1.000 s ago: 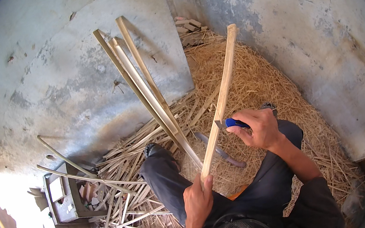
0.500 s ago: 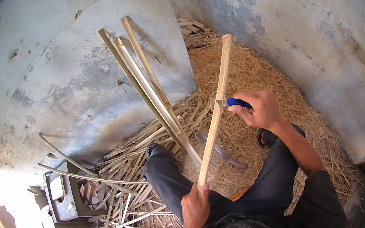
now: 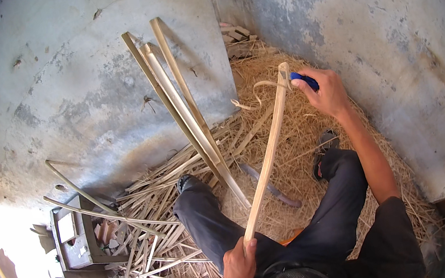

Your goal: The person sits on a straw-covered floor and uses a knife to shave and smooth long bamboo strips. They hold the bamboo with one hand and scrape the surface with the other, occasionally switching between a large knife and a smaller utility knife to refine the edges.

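Note:
My left hand point(image 3: 238, 266) is closed round the near end of a long pale bamboo strip point(image 3: 267, 162), which slants up and away to the right. A small blue-handled knife point(image 3: 305, 80) is gripped in my right hand point(image 3: 325, 92), close to the strip's far end. Its blade is mostly hidden at the strip's edge. From that spot a long thin shaving point(image 3: 259, 89) curls off to the left. Between my legs, beneath the strip, lies a curved tool point(image 3: 281, 194) with a grey blade and a brownish handle.
Several long bamboo pieces point(image 3: 175, 97) lean on the weathered wall point(image 3: 78, 85) ahead left. Split strips point(image 3: 167, 272) lie heaped at the left beside a box-like wooden frame point(image 3: 74, 239). Fine shavings point(image 3: 392, 172) cover the floor at the right, up to another wall point(image 3: 393, 58).
My right hand has pushed the knife up along the strip from its middle to near its far end. A longer curl now hangs there, and the strip's far end has dipped lower.

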`<action>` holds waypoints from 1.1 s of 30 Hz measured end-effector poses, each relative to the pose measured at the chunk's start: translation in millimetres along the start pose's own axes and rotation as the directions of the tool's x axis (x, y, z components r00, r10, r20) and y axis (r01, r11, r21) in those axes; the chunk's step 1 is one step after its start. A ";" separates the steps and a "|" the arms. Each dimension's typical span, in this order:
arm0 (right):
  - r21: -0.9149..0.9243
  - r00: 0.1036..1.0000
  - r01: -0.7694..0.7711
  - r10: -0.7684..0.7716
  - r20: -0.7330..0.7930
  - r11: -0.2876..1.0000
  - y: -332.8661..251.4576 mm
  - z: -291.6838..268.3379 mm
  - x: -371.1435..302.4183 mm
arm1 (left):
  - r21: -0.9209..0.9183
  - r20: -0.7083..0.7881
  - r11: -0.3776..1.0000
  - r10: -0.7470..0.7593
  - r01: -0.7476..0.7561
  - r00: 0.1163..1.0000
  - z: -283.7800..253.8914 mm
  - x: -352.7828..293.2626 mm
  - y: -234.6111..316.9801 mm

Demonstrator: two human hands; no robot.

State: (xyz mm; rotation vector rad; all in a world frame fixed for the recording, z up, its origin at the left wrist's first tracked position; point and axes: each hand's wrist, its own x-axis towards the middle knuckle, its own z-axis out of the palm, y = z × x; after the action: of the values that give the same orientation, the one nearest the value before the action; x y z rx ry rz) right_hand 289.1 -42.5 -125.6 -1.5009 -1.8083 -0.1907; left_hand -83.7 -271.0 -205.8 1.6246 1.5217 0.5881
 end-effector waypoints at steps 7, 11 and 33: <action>0.352 0.986 -0.139 0.098 0.131 0.926 9.7 14.1 1.8 | -0.166 0.099 0.984 -0.046 0.063 0.994 0.1 4.0 -18.6; 0.682 0.845 -0.528 0.235 0.480 0.507 7.6 -1.7 0.2 | -0.346 0.228 0.934 -0.007 0.087 0.974 -4.9 12.4 -31.0; 0.344 0.970 0.213 -0.240 0.038 0.914 -116.3 17.1 -140.9 | -0.222 -0.097 0.959 0.156 -0.174 0.983 -0.2 65.6 41.4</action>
State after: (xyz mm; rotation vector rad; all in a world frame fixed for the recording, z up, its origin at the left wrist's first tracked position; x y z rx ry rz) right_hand 179.9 -177.0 -186.3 -1.0700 -1.9621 0.0682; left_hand -48.9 -205.0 -184.8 1.5726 1.3253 0.8962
